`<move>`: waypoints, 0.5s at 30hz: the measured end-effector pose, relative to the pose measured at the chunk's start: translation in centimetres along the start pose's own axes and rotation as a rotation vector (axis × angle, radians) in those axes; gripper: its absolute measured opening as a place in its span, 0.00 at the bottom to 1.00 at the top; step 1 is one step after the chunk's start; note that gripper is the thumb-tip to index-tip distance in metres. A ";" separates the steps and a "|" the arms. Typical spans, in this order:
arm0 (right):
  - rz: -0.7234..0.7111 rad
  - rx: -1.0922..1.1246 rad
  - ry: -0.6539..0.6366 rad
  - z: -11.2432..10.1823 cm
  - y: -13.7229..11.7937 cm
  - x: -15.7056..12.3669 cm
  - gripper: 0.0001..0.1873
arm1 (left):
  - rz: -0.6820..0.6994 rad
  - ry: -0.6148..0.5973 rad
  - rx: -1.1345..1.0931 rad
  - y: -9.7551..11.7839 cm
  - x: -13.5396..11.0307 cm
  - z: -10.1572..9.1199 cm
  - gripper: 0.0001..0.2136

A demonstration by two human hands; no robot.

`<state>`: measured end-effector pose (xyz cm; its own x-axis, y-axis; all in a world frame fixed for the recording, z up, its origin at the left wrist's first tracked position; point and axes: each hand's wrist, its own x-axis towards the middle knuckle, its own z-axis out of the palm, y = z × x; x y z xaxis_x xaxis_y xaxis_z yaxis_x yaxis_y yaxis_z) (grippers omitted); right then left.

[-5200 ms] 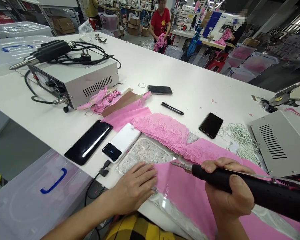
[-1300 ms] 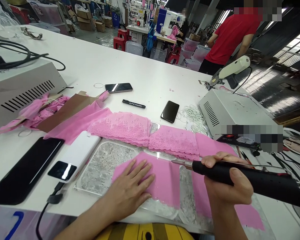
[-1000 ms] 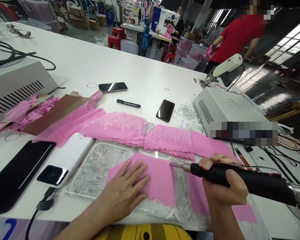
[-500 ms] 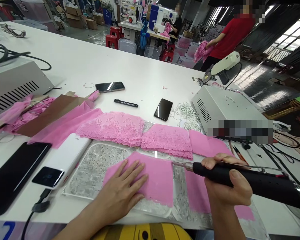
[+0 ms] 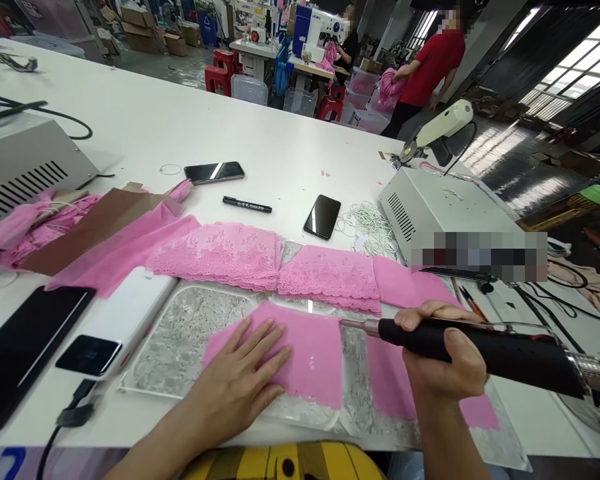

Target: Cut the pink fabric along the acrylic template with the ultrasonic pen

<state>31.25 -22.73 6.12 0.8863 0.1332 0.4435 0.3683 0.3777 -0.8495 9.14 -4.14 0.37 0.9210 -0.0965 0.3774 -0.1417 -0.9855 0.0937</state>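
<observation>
My left hand (image 5: 243, 370) lies flat with fingers spread on a pink fabric piece (image 5: 315, 360), pressing it against a grey marbled board (image 5: 180, 340). In my right hand (image 5: 443, 353) is a black-handled tool with a slim metal tip (image 5: 505, 360). Its tip meets the upper right corner of that fabric piece. Under the tool and my right wrist lies another pink piece (image 5: 390, 380), partly covered. Behind the board's middle are two stacks of pink lace panels, a left lace stack (image 5: 220, 257) and a right lace stack (image 5: 330, 277), beside a plain pink stack (image 5: 413, 283).
Two phones, a left phone (image 5: 214, 172) and a right phone (image 5: 323, 217), lie beyond the lace, with a black marker (image 5: 247, 205). A grey vented box (image 5: 455, 207) stands right, near tangled white elastic (image 5: 373, 223). A white power bank (image 5: 130, 307) lies left. A person in red (image 5: 437, 63) stands beyond.
The view has shifted slightly. Both hands and the tool tip keep nearly the same place on the fabric. The person in red has turned and moved left in the background.
</observation>
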 end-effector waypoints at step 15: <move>0.077 0.082 -0.061 -1.3 -1.6 -1.4 0.10 | 0.141 0.016 -0.050 0.2 0.5 -1.1 0.18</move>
<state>29.78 -24.72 6.51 0.8915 0.2195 0.3963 0.2731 0.4377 -0.8567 9.15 -4.18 1.55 0.8848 -0.2309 0.4048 -0.2875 -0.9541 0.0840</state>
